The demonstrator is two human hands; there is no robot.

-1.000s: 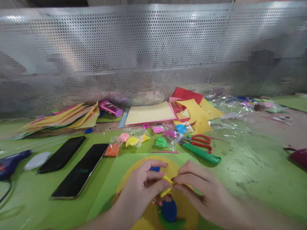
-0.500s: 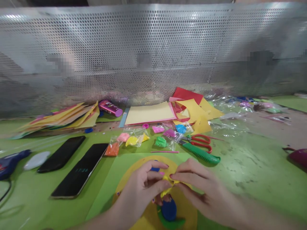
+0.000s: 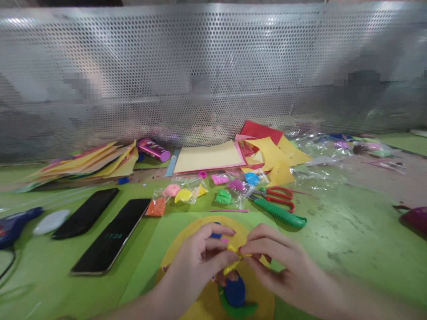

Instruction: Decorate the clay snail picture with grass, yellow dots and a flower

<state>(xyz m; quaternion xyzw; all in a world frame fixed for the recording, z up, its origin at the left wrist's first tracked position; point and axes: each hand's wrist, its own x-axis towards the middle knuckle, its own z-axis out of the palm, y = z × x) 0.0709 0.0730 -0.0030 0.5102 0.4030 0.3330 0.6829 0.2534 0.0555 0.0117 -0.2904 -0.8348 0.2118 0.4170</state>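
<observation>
Left hand (image 3: 195,260) and right hand (image 3: 283,264) pinching a lumpy yellow clay-like piece (image 3: 231,269) above the round orange-yellow disc (image 3: 205,302)! Flat blue oval (image 3: 235,292), curved green strip (image 3: 238,310) already on it; yellow seems unfinished.

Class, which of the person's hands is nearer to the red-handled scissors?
Right. The right hand is just below the red-handled scissors in the picture; the left hand is farther away, toward the lower left.
</observation>
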